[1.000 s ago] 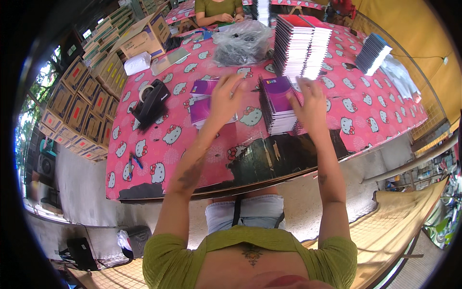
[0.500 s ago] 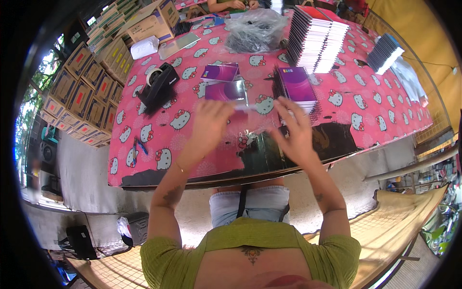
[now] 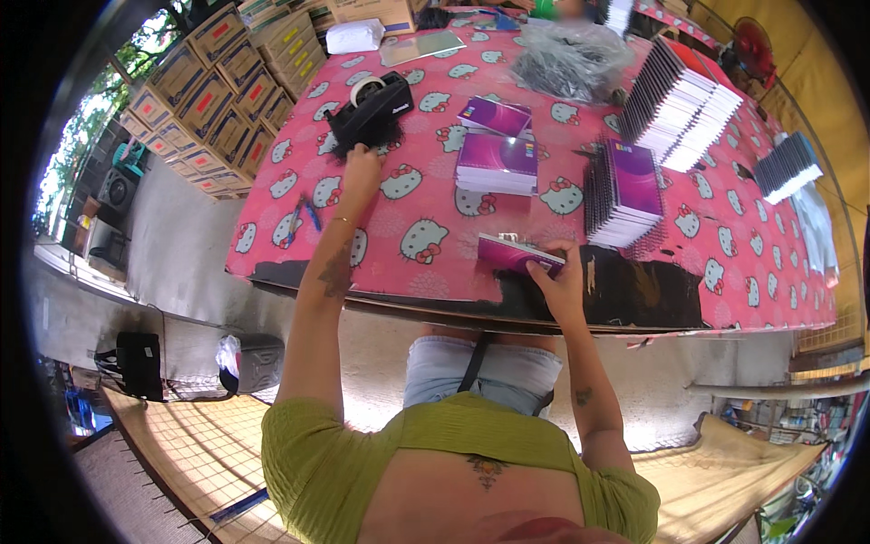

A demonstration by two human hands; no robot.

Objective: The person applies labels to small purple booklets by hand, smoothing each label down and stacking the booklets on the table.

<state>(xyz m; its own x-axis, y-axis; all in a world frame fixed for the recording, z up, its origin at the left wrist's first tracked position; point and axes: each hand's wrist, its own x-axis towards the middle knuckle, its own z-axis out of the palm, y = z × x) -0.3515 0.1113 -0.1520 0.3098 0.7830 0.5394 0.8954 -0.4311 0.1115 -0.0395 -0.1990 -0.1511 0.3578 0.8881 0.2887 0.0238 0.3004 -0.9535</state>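
A tape dispenser [image 3: 376, 109], black with a roll of tape in it, stands at the left of the table. My left hand [image 3: 364, 168] is at its near end with fingertips drawn together; whatever they pinch is too small to make out. Low over the table's front edge, my right hand [image 3: 564, 272] grips a purple notebook [image 3: 514, 255] by its right end, thumb on the near face. Beyond it lies a short stack of purple notebooks [image 3: 497, 163], with another purple notebook [image 3: 495, 116] behind. A taller stack of purple spiral notebooks [image 3: 625, 195] rises to the right.
The pink patterned tablecloth [image 3: 421, 204] is torn to black along the front. A blue pen-like tool [image 3: 313, 214] lies left. Farther back are a clear plastic bag [image 3: 573, 62], tall spiral notebook stacks [image 3: 680, 104] and a dark-bound stack [image 3: 787, 168]. Cartons [image 3: 217, 86] are piled beyond the table's left.
My left hand has moved from mid-table to the tape dispenser. My right hand, earlier raised with fingers apart, now holds a purple notebook nearer the front edge. The whole view has shifted.
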